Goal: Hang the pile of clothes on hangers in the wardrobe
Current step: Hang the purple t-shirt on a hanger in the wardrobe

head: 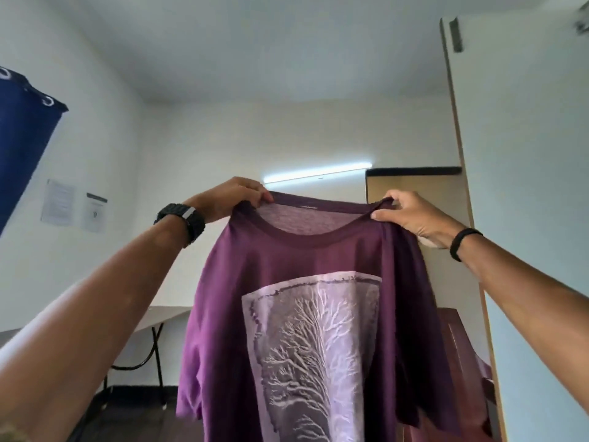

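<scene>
**Purple T-shirt held up by its shoulders**

No brand or legible writing showed on the shirt; two paper notices point(74, 205) on the left wall were too small to read.

The purple T-shirt point(296, 330) hung in mid-air in front of the camera, front facing it. It had a ribbed round neckline and a large pale print of a bare, branching tree in a rough rectangular panel. The fabric draped loosely, with its sleeves falling at either side.

Both arms were raised and stretched forward. The left hand point(229, 196) pinched the shirt at the left end of the neckline, fingers curled over the fabric; a black watch point(183, 220) sat on that wrist. The right hand point(404, 212) pinched the right end the same way, with a thin black band point(462, 239) on its wrist.

Behind stood a white wall with a lit tube light point(318, 175), a blue curtain point(22, 135) at far left, and a tall pale door panel point(510, 154) at right.
</scene>
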### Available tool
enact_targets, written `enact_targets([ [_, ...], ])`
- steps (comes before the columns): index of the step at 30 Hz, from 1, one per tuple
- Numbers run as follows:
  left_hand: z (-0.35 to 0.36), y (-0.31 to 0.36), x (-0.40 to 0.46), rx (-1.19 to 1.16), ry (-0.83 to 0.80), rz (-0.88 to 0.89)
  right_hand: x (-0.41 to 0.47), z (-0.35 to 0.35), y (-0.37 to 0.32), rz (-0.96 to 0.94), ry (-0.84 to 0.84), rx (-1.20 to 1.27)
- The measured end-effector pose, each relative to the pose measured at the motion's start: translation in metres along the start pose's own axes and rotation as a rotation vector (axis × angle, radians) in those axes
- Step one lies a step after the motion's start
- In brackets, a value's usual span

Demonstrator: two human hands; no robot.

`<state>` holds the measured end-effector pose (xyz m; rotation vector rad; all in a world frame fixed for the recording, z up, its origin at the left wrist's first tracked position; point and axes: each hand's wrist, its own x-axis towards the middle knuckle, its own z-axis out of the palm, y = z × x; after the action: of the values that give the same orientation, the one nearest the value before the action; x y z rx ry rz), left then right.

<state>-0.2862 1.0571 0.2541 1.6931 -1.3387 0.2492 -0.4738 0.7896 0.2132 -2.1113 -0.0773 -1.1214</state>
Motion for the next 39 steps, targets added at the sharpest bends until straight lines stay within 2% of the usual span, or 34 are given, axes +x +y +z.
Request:
enact_targets([
  [4, -0.007, -0.004, 0.009, -0.193, -0.134, -0.027, 0.002, -0.009, -0.006, 0.091, -0.057, -0.036],
  [6, -0.013, -0.013, 0.012, -0.147, -0.133, -0.036, 0.003, -0.016, -0.01, 0.104, -0.085, -0.071],
  [10, -0.014, -0.024, 0.013, 0.211, 0.003, 0.016, 0.005, -0.029, -0.016, 0.26, -0.224, -0.083],
  [14, 0.003, -0.021, 0.018, 0.091, 0.211, -0.028, 0.005, -0.039, -0.027, 0.315, -0.431, -0.02],
  [16, 0.0, -0.016, 0.022, 0.153, 0.265, -0.016, 0.007, -0.048, -0.031, 0.302, -0.523, 0.029],
  [17, -0.006, -0.014, 0.024, 0.258, 0.286, -0.004, 0.008, -0.053, -0.032, 0.297, -0.534, 0.046],
  [20, -0.028, -0.007, 0.025, 0.675, 0.384, 0.053, 0.011, -0.061, -0.034, 0.282, -0.365, 0.129],
  [22, -0.038, 0.002, 0.024, 0.733, 0.439, 0.119, 0.015, -0.059, -0.037, 0.207, -0.172, 0.155],
  [24, -0.047, 0.015, 0.023, 0.692, 0.46, 0.148, 0.017, -0.057, -0.043, 0.137, -0.033, 0.129],
  [25, -0.052, 0.022, 0.022, 0.645, 0.456, 0.132, 0.017, -0.056, -0.047, 0.125, -0.027, 0.121],
  [29, -0.066, 0.044, 0.013, 0.353, 0.322, -0.02, 0.005, -0.06, -0.071, 0.19, -0.257, 0.185],
  [34, -0.068, 0.053, -0.008, -0.241, 0.146, -0.097, 0.003, -0.064, -0.082, 0.09, -0.232, 0.355],
  [39, -0.094, 0.077, -0.021, -0.215, 0.141, 0.079, -0.001, -0.068, -0.109, 0.001, -0.224, 0.378],
])
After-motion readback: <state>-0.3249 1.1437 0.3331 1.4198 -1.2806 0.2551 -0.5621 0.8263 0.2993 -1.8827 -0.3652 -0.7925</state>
